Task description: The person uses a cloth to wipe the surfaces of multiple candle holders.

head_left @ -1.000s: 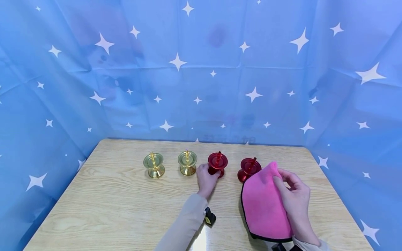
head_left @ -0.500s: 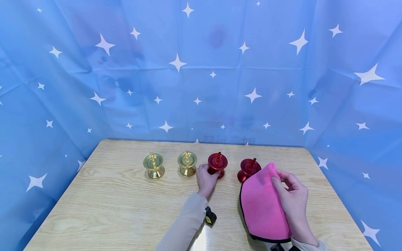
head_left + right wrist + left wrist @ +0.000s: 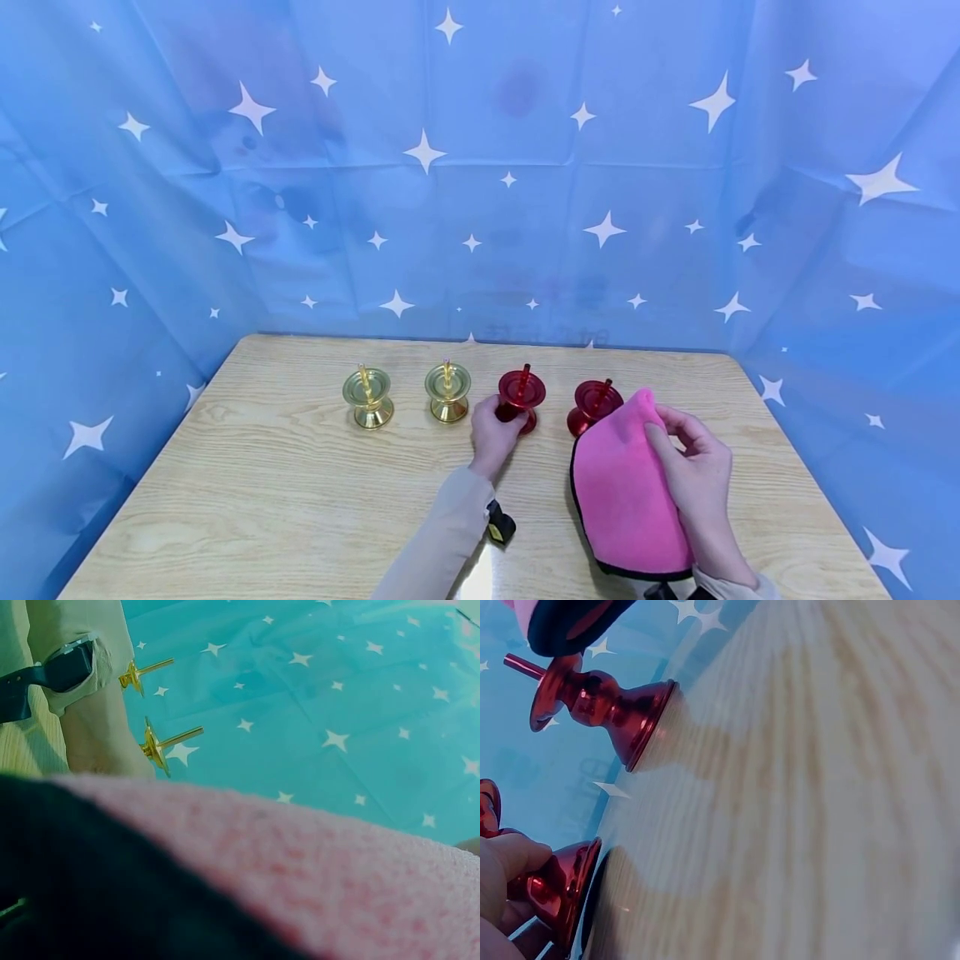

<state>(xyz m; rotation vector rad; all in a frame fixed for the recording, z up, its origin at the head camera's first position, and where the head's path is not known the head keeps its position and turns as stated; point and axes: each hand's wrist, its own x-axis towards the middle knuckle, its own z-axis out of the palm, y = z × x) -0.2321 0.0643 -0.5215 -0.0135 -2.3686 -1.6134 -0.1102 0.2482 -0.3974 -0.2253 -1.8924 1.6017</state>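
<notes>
L hand (image 3: 492, 433) grips 1st red pricket candlestick (image 3: 522, 390) low on the stem; thumb on near side in head view, other fingers curled round it, seen partly in L wrist view. Candlestick on/just above wooden table (image 3: 262, 500), third from L in the row, dish up, spike upright in head view. L wrist view: dark strip along edge of its foot; can't tell if foot sits flat.

R hand (image 3: 705, 475) pinches pink cloth (image 3: 633, 492) w/ black edging, thumb vs. fingers, at the top corner. Cloth spreads down from the pinch to L of R hand; can't tell if lower edge touches table. R wrist view: cloth fills lower part, fingertips hidden.

2nd red pricket candlestick (image 3: 597, 400) upright on table, btwn 1st red one & R hand; cloth overlaps its foot in head view. Two gold pricket candlesticks, outer (image 3: 366, 388) & inner (image 3: 447, 382), upright to L of L hand, well apart from cloth; inner one near L hand.

Also: light sleeve (image 3: 442, 533) w/ black wrist device (image 3: 501, 525) on L arm; blue star-print backdrop (image 3: 517, 125) behind table.
</notes>
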